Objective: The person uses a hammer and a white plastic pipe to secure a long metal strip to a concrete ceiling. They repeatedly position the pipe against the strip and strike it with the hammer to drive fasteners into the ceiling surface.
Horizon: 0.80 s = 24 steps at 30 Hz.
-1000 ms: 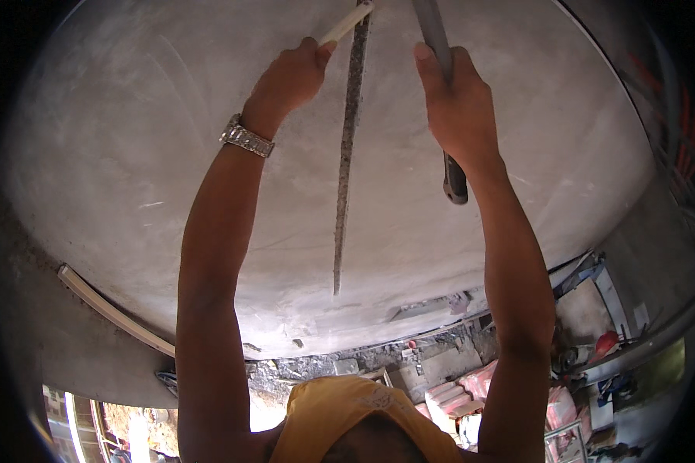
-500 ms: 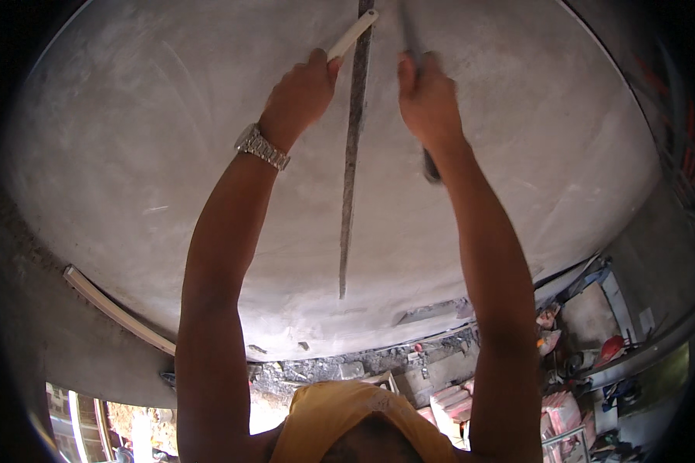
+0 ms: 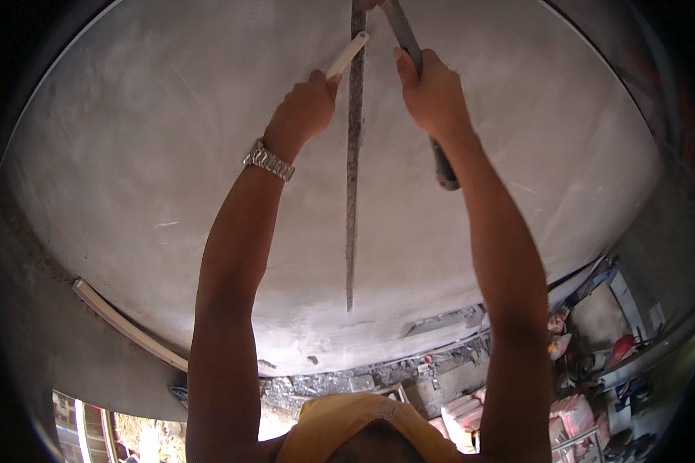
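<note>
My left hand [image 3: 303, 108], with a metal watch [image 3: 269, 160] at the wrist, is closed around a pale, narrow bar [image 3: 348, 55]. The bar's rounded end, with a small hole in it, points up and right over a groove in the wall [image 3: 352, 177]. My right hand [image 3: 438, 96] grips a hammer [image 3: 403, 31] by its grey shaft, just right of the groove. Its dark grip [image 3: 445, 171] sticks out below that hand. Part of a brownish head shows at the top edge, where the rest is cut off. The lower end of the bar is hidden in my left hand.
The grey plastered wall [image 3: 185, 100] fills most of the view. Rubble [image 3: 301, 386] lies along its foot. At lower right are pink-and-white bags [image 3: 571, 417], a red item [image 3: 621, 349] and other clutter. A long pale strip [image 3: 127, 324] runs along the lower left.
The hammer was blurred by motion and now shows sharply, its top tilted left toward the groove. The bar and my left hand sit slightly lower in the view, which has shifted a little.
</note>
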Each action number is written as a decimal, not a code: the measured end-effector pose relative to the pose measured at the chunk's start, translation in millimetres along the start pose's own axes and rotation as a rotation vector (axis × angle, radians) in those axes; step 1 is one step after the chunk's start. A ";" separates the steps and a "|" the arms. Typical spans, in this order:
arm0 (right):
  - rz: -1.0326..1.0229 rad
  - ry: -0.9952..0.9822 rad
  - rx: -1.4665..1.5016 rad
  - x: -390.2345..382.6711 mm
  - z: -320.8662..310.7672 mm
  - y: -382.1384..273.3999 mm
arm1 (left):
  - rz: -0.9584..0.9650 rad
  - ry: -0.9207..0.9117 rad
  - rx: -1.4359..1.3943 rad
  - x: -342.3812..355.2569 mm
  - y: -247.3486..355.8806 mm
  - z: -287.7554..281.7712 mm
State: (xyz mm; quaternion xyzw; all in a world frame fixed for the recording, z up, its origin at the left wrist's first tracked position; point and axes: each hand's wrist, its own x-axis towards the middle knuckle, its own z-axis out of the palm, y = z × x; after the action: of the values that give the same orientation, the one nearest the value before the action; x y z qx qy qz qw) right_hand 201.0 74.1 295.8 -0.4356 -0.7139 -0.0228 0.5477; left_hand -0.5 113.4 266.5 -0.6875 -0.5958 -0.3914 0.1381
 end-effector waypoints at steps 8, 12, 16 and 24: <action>0.218 -0.250 -0.043 3.3 -8.7 8.2 | 0.031 -0.047 0.120 23.9 -1.5 -10.1; 0.100 -0.078 -0.025 -28.1 -14.7 20.3 | 0.081 -0.289 0.236 40.0 25.1 -55.9; 0.152 -0.078 0.063 -45.9 -39.6 5.2 | 0.114 -0.186 0.184 29.6 20.4 -45.2; -0.096 0.187 0.231 -39.6 -38.5 -11.8 | 0.013 0.013 0.062 3.4 -0.1 -4.3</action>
State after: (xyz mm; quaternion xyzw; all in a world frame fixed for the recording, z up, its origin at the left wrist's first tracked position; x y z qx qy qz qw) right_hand 223.5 23.5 284.7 -0.3311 -0.6777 -0.0068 0.6565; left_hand -2.3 113.0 271.7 -0.6843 -0.6022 -0.3762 0.1658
